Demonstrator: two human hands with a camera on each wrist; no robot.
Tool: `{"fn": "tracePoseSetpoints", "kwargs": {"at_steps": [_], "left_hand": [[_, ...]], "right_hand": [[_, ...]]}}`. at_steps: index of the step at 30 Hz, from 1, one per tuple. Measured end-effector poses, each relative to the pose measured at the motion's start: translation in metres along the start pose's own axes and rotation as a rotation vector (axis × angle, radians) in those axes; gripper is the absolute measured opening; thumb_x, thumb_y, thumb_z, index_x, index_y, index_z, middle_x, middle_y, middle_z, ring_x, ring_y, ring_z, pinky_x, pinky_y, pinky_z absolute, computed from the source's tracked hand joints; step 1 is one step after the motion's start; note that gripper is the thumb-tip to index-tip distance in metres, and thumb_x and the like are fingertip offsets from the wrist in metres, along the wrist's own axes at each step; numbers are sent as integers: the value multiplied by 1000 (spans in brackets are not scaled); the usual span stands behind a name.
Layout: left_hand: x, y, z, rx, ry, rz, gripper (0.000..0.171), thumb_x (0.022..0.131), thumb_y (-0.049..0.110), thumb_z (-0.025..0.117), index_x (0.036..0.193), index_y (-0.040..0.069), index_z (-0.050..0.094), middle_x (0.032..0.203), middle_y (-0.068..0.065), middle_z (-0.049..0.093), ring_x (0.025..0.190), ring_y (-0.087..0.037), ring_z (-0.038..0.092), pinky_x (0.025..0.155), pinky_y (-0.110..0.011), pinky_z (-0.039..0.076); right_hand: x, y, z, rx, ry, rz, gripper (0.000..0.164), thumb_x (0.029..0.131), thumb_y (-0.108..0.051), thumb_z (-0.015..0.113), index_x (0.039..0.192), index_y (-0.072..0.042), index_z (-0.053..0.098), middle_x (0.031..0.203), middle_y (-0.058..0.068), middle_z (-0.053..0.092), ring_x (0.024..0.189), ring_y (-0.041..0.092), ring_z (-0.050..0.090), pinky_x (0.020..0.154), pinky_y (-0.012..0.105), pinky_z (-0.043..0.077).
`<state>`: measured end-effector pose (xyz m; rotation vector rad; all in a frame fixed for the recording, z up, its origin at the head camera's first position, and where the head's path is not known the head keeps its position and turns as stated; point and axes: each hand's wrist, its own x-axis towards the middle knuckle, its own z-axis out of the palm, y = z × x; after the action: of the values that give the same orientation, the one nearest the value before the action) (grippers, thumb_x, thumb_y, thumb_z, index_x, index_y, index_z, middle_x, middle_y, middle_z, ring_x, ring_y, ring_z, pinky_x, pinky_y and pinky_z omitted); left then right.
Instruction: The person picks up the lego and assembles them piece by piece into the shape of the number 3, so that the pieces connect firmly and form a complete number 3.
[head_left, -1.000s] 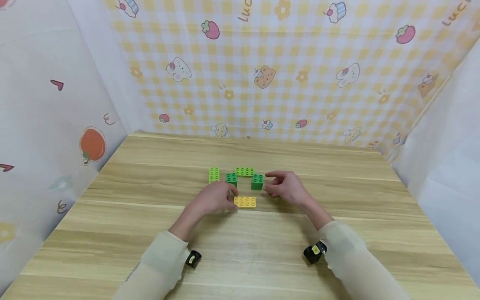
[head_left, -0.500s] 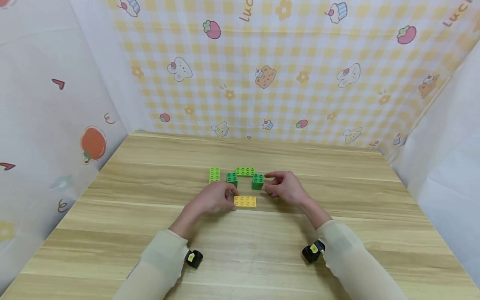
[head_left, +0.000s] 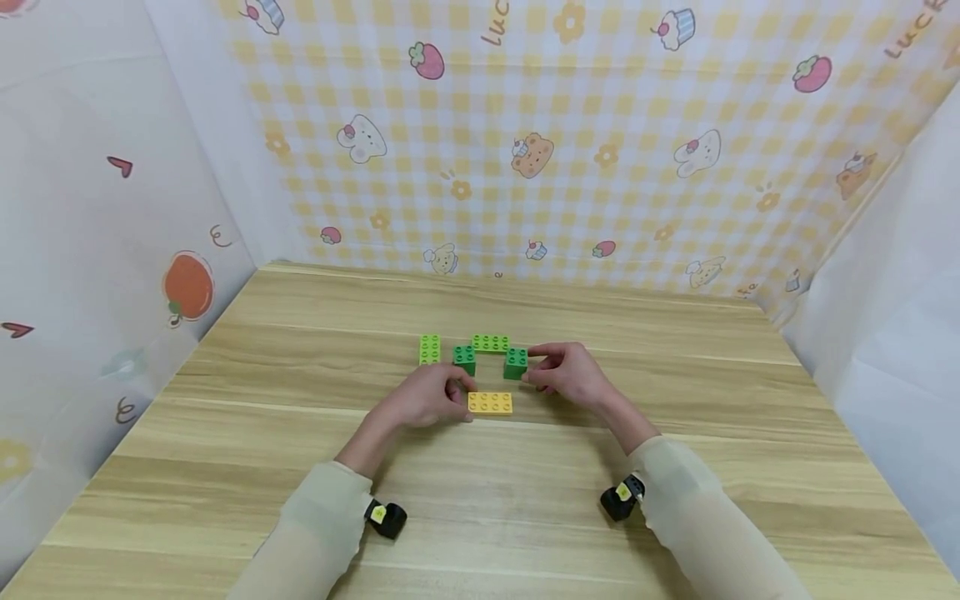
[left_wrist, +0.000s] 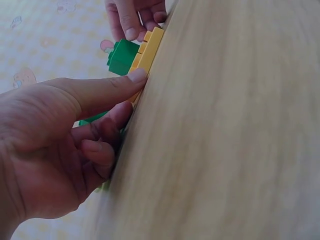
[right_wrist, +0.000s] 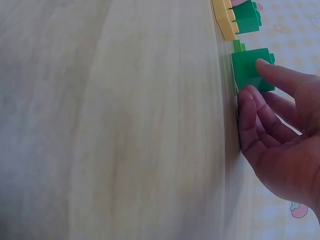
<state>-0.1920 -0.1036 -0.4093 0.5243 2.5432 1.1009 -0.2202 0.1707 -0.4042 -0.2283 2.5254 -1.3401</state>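
A yellow building brick [head_left: 490, 403] lies flat, nearest the person. My left hand [head_left: 427, 395] has thumb and index finger about its left end; in the left wrist view the thumb covers part of its near side. Behind it stand two dark green bricks, a left one [head_left: 464, 357] partly hidden by my left hand, and a right one [head_left: 516, 362]. My right hand [head_left: 570, 372] is at the right one's right side, its fingers bent and spread. In the right wrist view the thumb overlaps the right green brick's face [right_wrist: 246, 69]; no firm grip shows.
One lime green brick [head_left: 491, 343] lies behind the dark green pair. Another lime green brick [head_left: 430, 348] lies to the left, lengthwise away from me. Beneath them is a wooden table [head_left: 480, 517], with a patterned cloth [head_left: 525, 208] hanging behind it.
My right hand has moved slightly left, closer to the right dark green brick. The left hand stays nearly still at the yellow brick. The bricks keep their places.
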Motion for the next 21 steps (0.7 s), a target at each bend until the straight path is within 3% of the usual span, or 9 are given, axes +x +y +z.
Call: {"fn": "tracePoseSetpoints", "kwargs": {"at_steps": [21], "left_hand": [[0,-3,2,-13,21,0,35,83,11,89,115,8,75,81,0,65,74,-13,57,71,-27,45]], "right_hand": [[6,-4,5,-33,22,24,52,93,-16,82,140,-2,66,100,12,75,73,16,64,63,27,54]]}}
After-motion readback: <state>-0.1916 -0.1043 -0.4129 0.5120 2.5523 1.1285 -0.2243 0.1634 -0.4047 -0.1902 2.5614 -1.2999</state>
